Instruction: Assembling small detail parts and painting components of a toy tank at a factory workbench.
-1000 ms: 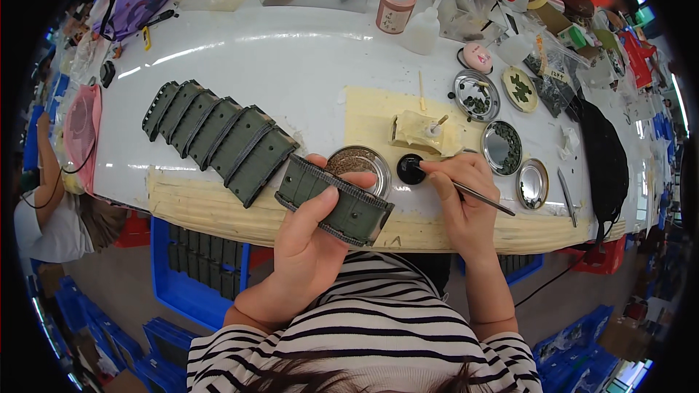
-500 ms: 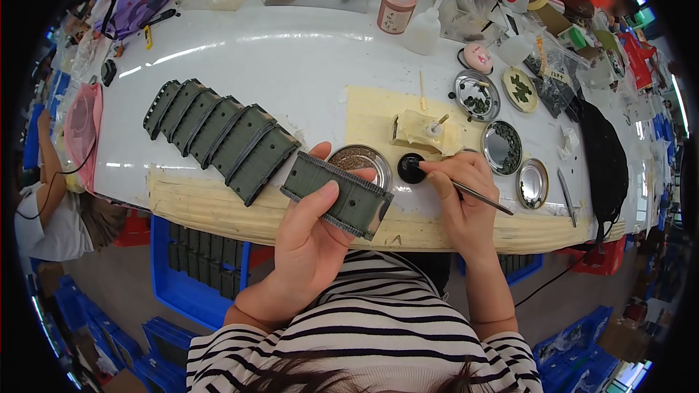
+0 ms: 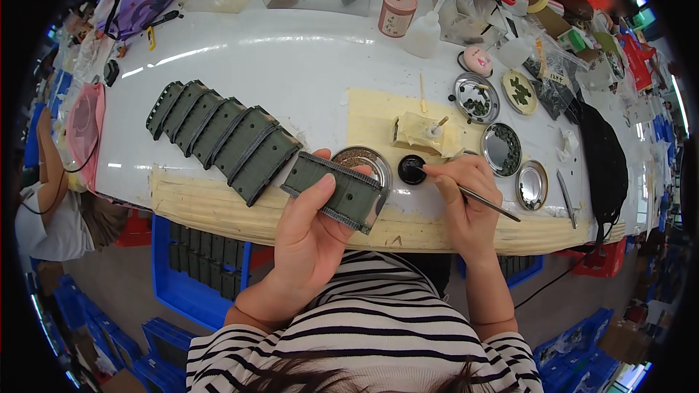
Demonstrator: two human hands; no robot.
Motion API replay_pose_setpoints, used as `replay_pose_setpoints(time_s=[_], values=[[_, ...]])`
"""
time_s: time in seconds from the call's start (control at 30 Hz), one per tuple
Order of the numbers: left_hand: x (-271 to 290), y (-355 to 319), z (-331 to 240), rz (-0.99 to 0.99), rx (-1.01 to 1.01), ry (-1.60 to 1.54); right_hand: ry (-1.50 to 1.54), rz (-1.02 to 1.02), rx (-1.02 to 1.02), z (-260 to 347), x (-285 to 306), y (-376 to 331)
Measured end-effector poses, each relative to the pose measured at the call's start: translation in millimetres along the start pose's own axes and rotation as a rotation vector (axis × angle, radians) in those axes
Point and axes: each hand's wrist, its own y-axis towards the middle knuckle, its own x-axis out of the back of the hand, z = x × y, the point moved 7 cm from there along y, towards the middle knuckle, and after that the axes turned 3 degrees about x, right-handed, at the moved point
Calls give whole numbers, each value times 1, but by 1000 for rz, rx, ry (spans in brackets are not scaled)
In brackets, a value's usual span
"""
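My left hand (image 3: pixel 309 222) is closed around a dark green rectangular plastic piece (image 3: pixel 348 195) with ridged grey long edges and a small hole, held tilted above the table's near edge. To its right, my right hand (image 3: pixel 466 189) pinches a slim dark pen-like tool (image 3: pixel 489 204). The fingertips are beside a small round pot (image 3: pixel 412 169) with glossy black contents. The tool's working tip is hard to make out there. Partly behind the held piece stands a round metal dish (image 3: pixel 375 164) with brown grains. Several similar green pieces (image 3: pixel 218 138) lie in an overlapping row at left.
A cream block (image 3: pixel 426 133) with a stick in it stands beyond the pot. Metal dishes of dark green bits (image 3: pixel 502 149) and tweezers (image 3: pixel 566 198) are at right. A white squeeze bottle (image 3: pixel 424 33) and pink tin (image 3: pixel 397 14) stand behind. Below left is a blue crate (image 3: pixel 164 276).
The green piece in my left hand has shifted slightly left and tilted a little. The tool in my right hand has moved slightly right and down beside the pot.
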Motion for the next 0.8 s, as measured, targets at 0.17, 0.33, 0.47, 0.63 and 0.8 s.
replay_pose_setpoints(time_s=[0.17,0.33,0.47,0.63,0.8], values=[[1,0,1,-33,25,54,276,-8,79,27,16,2],[-1,0,5,-66,43,87,501,32,81,42,2,4],[0,-1,6,-93,47,103,531,52,16,38,-5,2],[0,0,7,-92,44,101,475,29,34,39,-6,1],[0,1,8,-119,41,117,478,34,46,38,-6,1]])
